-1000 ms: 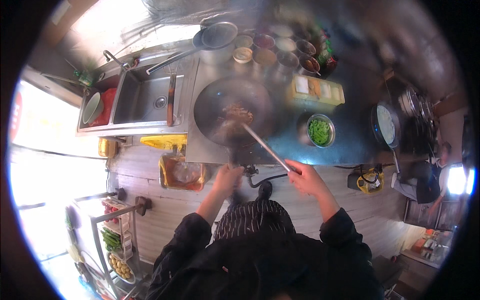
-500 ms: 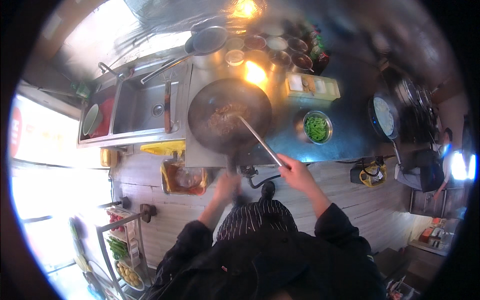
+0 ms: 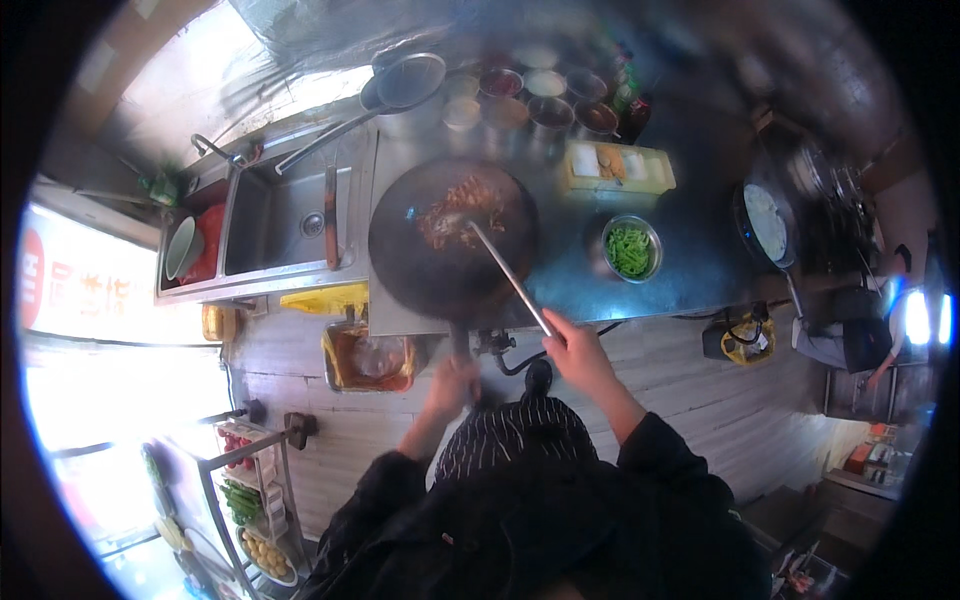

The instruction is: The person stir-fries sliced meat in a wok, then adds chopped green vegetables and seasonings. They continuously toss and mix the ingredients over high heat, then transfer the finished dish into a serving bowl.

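My left hand (image 3: 453, 385) is closed round the handle of a large dark wok (image 3: 405, 275). Browned, sliced food that looks like meat (image 3: 478, 196) lies in the wok's middle and far side. A long metal ladle (image 3: 512, 280) is gripped in my right hand (image 3: 582, 355); its head rests among the food, partly hidden by it. To the right of the wok stands a steel bowl with cut green vegetables (image 3: 630, 250), touched by neither hand.
A yellow seasoning box (image 3: 655, 172) and several sauce pots (image 3: 550, 112) stand behind. Left are a steel sink (image 3: 275, 245) and a long-handled strainer (image 3: 412, 82). A pan of white food (image 3: 766, 225) sits right, near another person's arm (image 3: 885, 358). A vegetable rack (image 3: 285, 455) stands lower left.
Bright flames behind the wok are no longer seen. The food has shifted toward the wok's far side. My right hand and the ladle have moved slightly left.
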Tool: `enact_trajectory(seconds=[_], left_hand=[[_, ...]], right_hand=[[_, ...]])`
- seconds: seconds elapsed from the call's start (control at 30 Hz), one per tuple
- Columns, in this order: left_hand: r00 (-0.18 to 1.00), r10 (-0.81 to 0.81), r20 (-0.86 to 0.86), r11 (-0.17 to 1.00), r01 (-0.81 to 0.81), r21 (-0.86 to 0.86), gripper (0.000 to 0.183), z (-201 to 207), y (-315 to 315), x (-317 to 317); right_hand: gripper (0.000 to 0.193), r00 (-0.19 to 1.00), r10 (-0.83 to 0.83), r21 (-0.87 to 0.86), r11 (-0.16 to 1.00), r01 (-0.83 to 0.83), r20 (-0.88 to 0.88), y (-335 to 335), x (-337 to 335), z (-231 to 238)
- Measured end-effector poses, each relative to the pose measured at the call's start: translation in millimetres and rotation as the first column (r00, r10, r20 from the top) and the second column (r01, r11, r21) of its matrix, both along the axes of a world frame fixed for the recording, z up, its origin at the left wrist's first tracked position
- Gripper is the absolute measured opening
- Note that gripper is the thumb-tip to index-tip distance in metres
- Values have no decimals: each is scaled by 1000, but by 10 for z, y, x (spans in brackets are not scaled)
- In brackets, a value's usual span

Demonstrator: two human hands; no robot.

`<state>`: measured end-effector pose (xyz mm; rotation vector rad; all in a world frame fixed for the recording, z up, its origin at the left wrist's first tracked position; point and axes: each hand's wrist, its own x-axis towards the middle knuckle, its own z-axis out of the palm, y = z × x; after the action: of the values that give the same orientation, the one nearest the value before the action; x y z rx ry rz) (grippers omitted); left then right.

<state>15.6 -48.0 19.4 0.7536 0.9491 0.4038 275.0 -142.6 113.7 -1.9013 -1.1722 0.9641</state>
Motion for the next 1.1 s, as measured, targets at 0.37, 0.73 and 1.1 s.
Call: enact_trajectory(seconds=[0.37,0.73,1.1], left_hand=[[999,-15,-40,996,12,-88,20,96,414,137],[999,-9,-42,998,6,-65,19,-99,-186,-104],[990,87,-111,996,-90,-21,21,-132,430,206]], right_hand=[[55,673,-205,-316,948,-45,-711,-195,113,142],[53,996,29,56,998,-25,-81,-301,-233,88],[54,987,64,-309,945,-108,-150,-197,314,919]])
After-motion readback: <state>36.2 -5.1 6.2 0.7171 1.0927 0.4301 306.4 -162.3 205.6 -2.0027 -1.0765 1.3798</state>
